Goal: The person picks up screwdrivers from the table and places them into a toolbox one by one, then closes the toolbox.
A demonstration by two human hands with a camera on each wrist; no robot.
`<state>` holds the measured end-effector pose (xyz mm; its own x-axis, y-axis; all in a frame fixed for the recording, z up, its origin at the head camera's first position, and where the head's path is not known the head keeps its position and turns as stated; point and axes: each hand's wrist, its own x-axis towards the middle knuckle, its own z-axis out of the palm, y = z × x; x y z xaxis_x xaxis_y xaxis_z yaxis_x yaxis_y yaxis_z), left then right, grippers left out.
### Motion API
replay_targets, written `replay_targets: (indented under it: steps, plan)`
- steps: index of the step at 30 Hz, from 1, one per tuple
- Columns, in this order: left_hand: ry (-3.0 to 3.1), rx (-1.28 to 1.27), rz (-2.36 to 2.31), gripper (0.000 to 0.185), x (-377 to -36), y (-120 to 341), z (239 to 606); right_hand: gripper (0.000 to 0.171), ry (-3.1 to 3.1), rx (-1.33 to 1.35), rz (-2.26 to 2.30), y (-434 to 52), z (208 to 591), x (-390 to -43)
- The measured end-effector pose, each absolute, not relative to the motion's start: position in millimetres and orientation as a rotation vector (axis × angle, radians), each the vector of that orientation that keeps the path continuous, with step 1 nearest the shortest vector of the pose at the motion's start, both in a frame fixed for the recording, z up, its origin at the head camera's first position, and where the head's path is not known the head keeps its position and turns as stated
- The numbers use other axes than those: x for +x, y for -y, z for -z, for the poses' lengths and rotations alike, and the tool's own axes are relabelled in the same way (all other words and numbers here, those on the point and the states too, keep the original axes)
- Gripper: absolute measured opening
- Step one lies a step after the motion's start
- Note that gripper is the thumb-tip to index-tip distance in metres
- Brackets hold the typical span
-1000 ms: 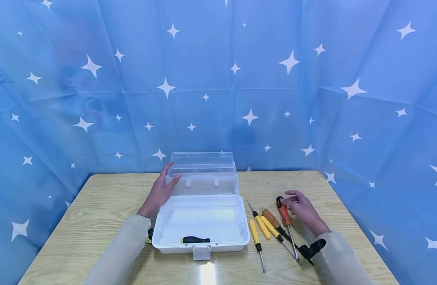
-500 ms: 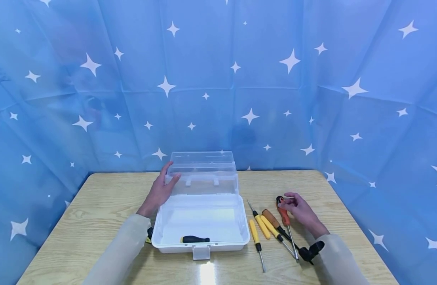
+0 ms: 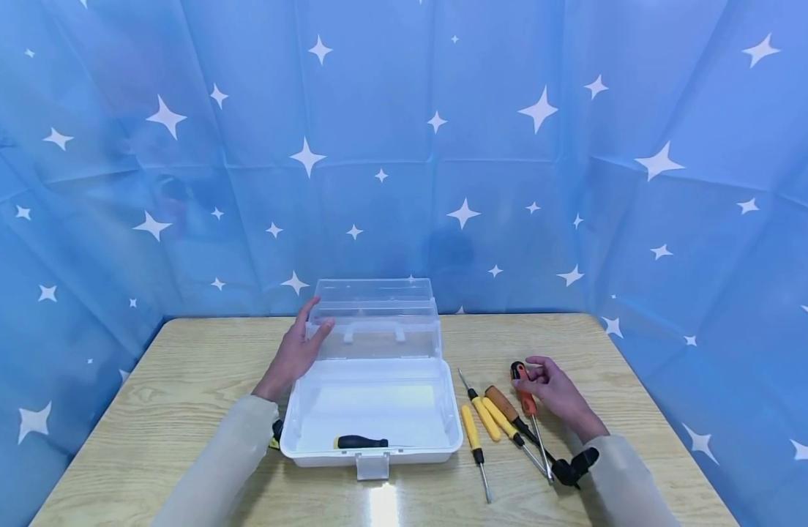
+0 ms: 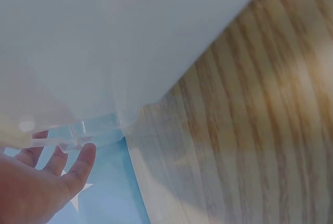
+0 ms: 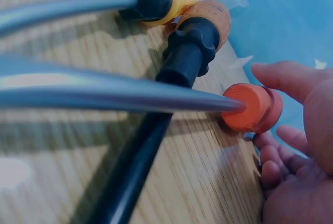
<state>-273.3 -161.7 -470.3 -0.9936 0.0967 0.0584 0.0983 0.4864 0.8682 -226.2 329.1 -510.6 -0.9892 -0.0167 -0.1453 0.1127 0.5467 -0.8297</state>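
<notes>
To the right of the white box (image 3: 371, 410), the right hand (image 3: 560, 395) pinches the orange screwdriver (image 3: 528, 403), while the left hand (image 3: 295, 359) grips the clear lid (image 3: 384, 338) behind it, and straight lifting seems best, since its shaft (image 3: 541, 445) crosses the brown-handled screwdriver (image 3: 501, 401).

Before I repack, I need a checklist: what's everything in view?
Table: 1, tan, below
Box: 1, white, on table
Lid: 1, clear, open behind box
Black screwdriver: 1, black/yellow, inside box
Yellow screwdrivers: 3, yellow/black, beside box
Orange screwdriver: 1, orange/black, rightmost tool
Brown tool: 1, brown/black, beside yellows
Curtain: 1, blue/white, behind table
Wrist gear: 2, black, at wrists
Unclear sliver: 1, yellow, left wrist
Sleeves: 2, pale, both arms
Left hand: 1, bare, holding lid
Right hand: 1, bare, holding orange screwdriver
</notes>
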Motion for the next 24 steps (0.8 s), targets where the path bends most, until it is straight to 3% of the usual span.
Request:
replay_targets:
  steps: [24]
  plan:
    - [2.715, -0.173, 1.58, 0.08, -275.8, 163.1, 473.7, 0.063, -2.72, 0.11, 1.364, -324.4, 513.6, -226.1]
